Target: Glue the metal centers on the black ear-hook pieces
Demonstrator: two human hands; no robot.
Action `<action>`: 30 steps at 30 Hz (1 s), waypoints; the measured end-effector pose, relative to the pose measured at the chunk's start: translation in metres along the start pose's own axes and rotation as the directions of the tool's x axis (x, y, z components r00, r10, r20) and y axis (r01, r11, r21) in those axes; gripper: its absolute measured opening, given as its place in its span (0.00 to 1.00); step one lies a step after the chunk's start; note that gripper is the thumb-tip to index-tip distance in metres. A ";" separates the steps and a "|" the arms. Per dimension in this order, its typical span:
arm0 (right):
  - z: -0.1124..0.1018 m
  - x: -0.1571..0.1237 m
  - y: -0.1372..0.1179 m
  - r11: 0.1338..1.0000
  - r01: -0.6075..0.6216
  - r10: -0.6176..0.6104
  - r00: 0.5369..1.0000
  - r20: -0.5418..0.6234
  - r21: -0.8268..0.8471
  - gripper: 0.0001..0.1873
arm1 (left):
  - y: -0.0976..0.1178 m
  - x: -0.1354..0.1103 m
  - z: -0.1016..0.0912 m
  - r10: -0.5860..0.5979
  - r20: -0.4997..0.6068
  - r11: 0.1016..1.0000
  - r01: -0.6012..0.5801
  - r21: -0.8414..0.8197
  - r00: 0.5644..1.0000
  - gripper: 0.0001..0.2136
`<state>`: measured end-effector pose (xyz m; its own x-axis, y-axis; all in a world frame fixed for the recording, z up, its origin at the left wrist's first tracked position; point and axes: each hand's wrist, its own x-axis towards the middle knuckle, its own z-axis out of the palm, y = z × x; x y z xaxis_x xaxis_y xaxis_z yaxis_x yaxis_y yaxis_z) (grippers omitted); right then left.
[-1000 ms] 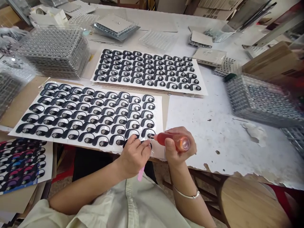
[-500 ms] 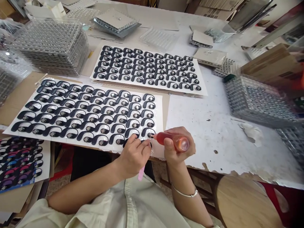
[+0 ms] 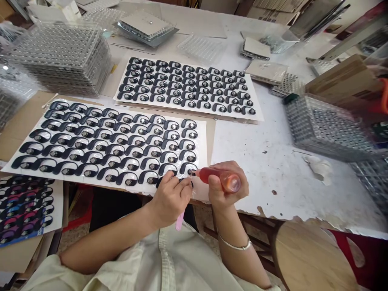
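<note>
My left hand point(image 3: 171, 198) is closed at the front right corner of the near white sheet point(image 3: 201, 141). A slim pink-handled tool point(image 3: 180, 221) sticks out below its fingers; the working end is hidden. My right hand point(image 3: 223, 199) is wrapped around a red squeeze bottle point(image 3: 210, 176), tilted so its narrow nozzle points left. The nozzle tip is at a black hook-shaped piece point(image 3: 188, 168) with a round end, at the sheet's right edge. Rows of similar black pieces, many with a silvery disc, cover this sheet. My left fingers partly cover pieces in the front row.
Behind lies a second white sheet point(image 3: 257, 109) of black hook-shaped pieces. Stacked clear trays point(image 3: 72, 56) stand back left, more trays point(image 3: 327, 125) at right. A sheet of coloured pieces point(image 3: 27, 206) lies lower left. A round wooden stool point(image 3: 312, 258) stands lower right.
The view has shifted very slightly. Both hands, the bottle and the pink-handled tool stay in almost the same place, with the nozzle at the same black piece.
</note>
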<state>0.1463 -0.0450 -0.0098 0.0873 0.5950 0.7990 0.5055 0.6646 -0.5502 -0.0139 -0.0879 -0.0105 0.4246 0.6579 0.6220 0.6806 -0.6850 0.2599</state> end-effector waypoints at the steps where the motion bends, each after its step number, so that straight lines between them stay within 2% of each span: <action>1: 0.000 0.000 0.000 1.000 0.004 -0.004 1.000 -0.002 0.002 0.11 | 0.000 -0.001 0.000 0.000 0.006 1.000 0.000 -0.002 1.000 0.06; 23: -0.001 -0.003 0.002 0.997 -0.019 0.014 0.997 -0.072 -0.073 0.11 | 0.000 0.001 -0.001 -0.007 -0.008 1.000 0.007 0.003 1.000 0.06; 30: -0.005 -0.005 0.002 0.998 -0.058 0.055 0.982 -0.178 -0.008 0.11 | 0.000 -0.002 0.002 -0.016 0.011 1.000 0.016 -0.006 1.000 0.07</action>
<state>0.1512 -0.0489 -0.0143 0.2668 0.5405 0.7979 0.5069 0.6254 -0.5932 -0.0134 -0.0890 -0.0135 0.4199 0.6721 0.6099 0.6835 -0.6763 0.2747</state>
